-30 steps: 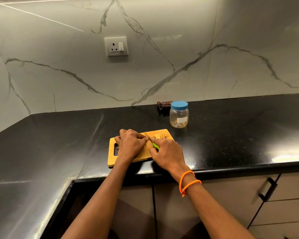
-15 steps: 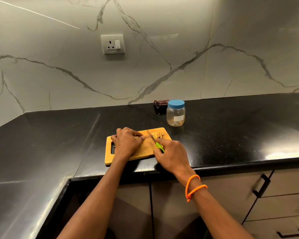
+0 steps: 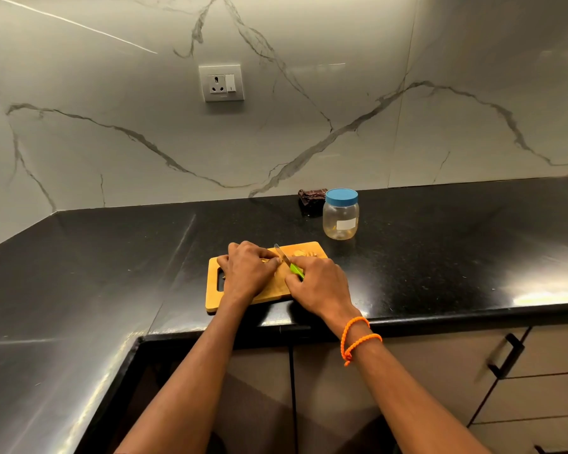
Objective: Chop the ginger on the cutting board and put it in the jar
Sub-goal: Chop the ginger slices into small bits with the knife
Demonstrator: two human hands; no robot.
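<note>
**On the cutting board: chopping under way, jar still capped**

Near the front edge of the black tabletop (image 3: 440,257), a wooden cutting board (image 3: 276,290) carries the work. Left hand (image 3: 248,270) curls over the uncut ginger (image 3: 269,260), fingers pinning it to the board; most of the piece is hidden beneath them. Right hand (image 3: 320,285) wraps the green handle of a small knife (image 3: 284,257), blade angled toward the left fingertips. Cut pieces (image 3: 304,253) lie at the far right corner of the board.

Step, by my reading: slicing, partway through. Next move calls for short, steady cuts with the left fingertips tucked clear of the blade.

Jar (image 3: 340,221) stands just beyond the board's far right corner, blue lid (image 3: 341,195) on. It must be opened before any ginger goes in.

Writing: the jar bears a white label (image 3: 346,224), apparently blank. No brand legible. Dark cloth (image 3: 312,197) lies behind the jar; wall socket (image 3: 221,82) above.
</note>
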